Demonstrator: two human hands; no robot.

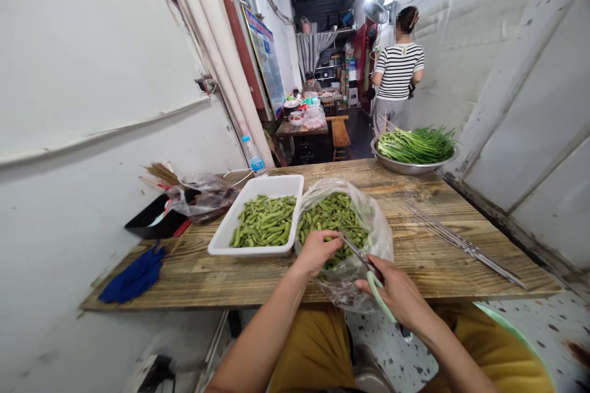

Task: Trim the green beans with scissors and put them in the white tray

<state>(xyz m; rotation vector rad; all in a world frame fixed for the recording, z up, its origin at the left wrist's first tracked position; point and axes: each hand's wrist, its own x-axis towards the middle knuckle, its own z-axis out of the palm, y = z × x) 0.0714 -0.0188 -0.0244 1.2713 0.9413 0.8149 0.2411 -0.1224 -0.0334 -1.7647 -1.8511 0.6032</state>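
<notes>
My left hand [319, 250] pinches a green edamame pod [330, 238] over the open clear plastic bag [380, 221], which is full of pods [334, 212]. In my right hand [396, 288] is a pair of scissors [378, 295] with pale green handles. Their blades point up and left, with the tips close to the fingers of my left hand. Whether the blades touch the pod I cannot tell. Just left of the bag stands a white plastic tub [216, 244] holding more green pods [265, 221].
The wooden table [415, 258] carries thin metal skewers [465, 245] at right and a metal bowl [417, 167] of green chives behind. At left are a blue cloth [133, 276], a black box [150, 216] and a water bottle [254, 156]. A person [399, 67] stands farther back.
</notes>
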